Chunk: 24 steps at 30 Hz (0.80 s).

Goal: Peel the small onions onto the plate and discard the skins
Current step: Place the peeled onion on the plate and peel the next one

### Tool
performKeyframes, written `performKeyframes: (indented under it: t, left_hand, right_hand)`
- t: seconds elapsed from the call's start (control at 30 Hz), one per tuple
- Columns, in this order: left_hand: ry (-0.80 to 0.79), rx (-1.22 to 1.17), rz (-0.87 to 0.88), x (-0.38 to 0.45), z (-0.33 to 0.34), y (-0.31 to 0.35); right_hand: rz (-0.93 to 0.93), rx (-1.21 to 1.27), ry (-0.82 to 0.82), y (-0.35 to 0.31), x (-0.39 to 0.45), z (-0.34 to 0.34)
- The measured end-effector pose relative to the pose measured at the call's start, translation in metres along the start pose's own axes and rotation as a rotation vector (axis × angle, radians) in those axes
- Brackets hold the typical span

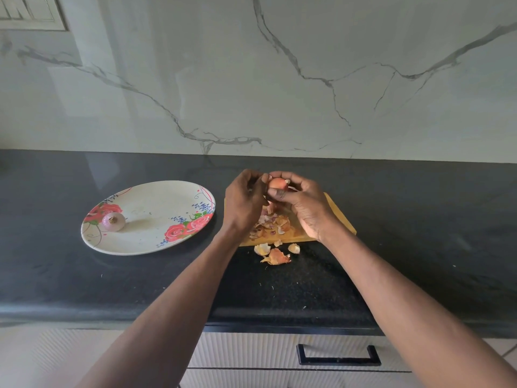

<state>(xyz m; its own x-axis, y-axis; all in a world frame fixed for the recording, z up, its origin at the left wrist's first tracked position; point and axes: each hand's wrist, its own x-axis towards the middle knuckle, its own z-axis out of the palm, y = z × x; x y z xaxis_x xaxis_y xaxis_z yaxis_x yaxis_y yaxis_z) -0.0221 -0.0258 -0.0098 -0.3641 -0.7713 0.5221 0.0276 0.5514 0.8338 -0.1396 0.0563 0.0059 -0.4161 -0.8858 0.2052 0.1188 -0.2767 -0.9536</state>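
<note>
Above the board (340,217), right hand (305,203) pinches onion (277,182).

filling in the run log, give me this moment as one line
step: peeling | right hand: holds onion | left hand: at its skin | plate: one peeled onion | skins: cutting board, counter

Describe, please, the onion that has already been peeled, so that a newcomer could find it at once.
Start at the oval white plate with red roses on the dark stone counter, left of the wooden cutting board. On the plate's left end lies the small purplish peeled onion. It is the only onion there; the other, an orange-skinned onion, is held in the hands above the board.
</note>
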Motion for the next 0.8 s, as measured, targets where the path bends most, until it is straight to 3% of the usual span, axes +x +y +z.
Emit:
performKeyframes:
  t: [0.17,0.5,0.7,0.8]
  left_hand:
    - [0.025,-0.087,-0.076,0.004,-0.003,0.000]
    - [0.012,0.098,-0.168,0.009,-0.008,-0.006]
    - [-0.072,0.435,-0.027,0.001,-0.006,-0.006]
    - [0.010,0.386,0.002,0.003,-0.008,-0.004]
  right_hand:
    - [0.018,0.012,0.048,0.000,0.003,-0.002]
    - [0.044,0.131,0.031,0.001,0.009,-0.009]
    - [0.052,0.130,0.095,-0.001,0.012,-0.011]
    - [0.026,0.112,0.082,-0.001,0.011,-0.011]
